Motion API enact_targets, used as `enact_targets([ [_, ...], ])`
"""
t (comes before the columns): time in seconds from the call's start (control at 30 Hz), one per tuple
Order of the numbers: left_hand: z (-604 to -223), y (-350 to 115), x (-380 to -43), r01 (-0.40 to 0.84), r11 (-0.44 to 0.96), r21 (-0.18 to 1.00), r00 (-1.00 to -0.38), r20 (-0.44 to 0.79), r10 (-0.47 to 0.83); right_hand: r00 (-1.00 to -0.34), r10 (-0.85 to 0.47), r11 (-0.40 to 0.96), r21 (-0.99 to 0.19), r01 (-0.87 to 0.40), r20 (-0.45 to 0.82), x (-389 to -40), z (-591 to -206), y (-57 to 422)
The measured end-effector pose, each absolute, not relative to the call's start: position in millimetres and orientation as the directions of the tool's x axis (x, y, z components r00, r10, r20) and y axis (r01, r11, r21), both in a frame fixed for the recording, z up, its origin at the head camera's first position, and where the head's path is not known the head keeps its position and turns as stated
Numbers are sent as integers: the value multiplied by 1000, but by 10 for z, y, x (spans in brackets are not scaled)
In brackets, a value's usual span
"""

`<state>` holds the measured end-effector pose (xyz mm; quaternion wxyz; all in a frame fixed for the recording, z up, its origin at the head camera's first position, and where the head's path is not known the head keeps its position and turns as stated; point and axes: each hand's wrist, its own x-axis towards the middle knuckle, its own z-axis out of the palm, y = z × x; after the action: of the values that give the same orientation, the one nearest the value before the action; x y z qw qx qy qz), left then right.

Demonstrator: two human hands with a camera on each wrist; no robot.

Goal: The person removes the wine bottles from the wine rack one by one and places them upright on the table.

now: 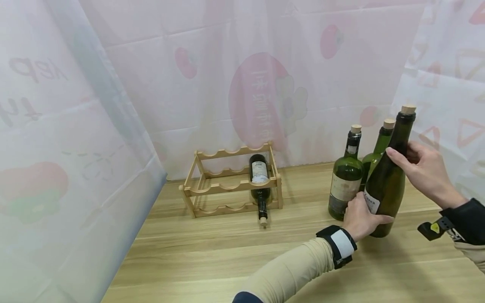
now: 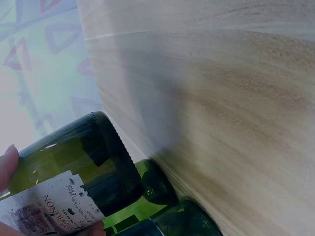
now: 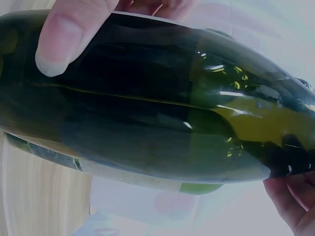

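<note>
Both hands hold one dark green wine bottle, corked and leaning with its neck to the right. My left hand grips it low, beside the white label, with the thumb across the glass. Higher up, my right hand curls round the shoulder below the neck; its palm side is hidden behind the glass. In the left wrist view the bottle's base shows tilted above the wooden tabletop. Close behind it stand a labelled green bottle and another green bottle, partly covered, both corked.
A two-tier wooden wine rack stands at the back, left of the bottles. One corked bottle lies in its right slot, neck toward the front. Printed curtains hang behind and at both sides of the wooden table.
</note>
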<state>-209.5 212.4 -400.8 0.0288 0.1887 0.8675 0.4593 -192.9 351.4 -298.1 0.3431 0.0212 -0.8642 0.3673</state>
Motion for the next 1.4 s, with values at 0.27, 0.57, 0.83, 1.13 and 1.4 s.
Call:
enact_targets([
  [0.27,-4060,2178,-2078,306,496,813,-926,133,354,-765,232,728,-629,-273,600,-1906,-3010,3537],
  [0.57,-4118,2238,-2059,279,509,815,-935,109,337,-775,231,723,-637,-268,589,-1901,-3080,3573],
  [0.83,-4121,2258,-2049,283,511,812,-937,119,329,-782,230,730,-634,-255,580,-1877,-3080,3588],
  [1.13,-4164,2283,-2048,275,521,808,-940,113,321,-778,250,730,-640,-240,576,-1875,-3130,3608],
  [1.4,-4198,2300,-2038,289,526,800,-941,135,312,-783,260,736,-641,-218,564,-1863,-3149,3624],
])
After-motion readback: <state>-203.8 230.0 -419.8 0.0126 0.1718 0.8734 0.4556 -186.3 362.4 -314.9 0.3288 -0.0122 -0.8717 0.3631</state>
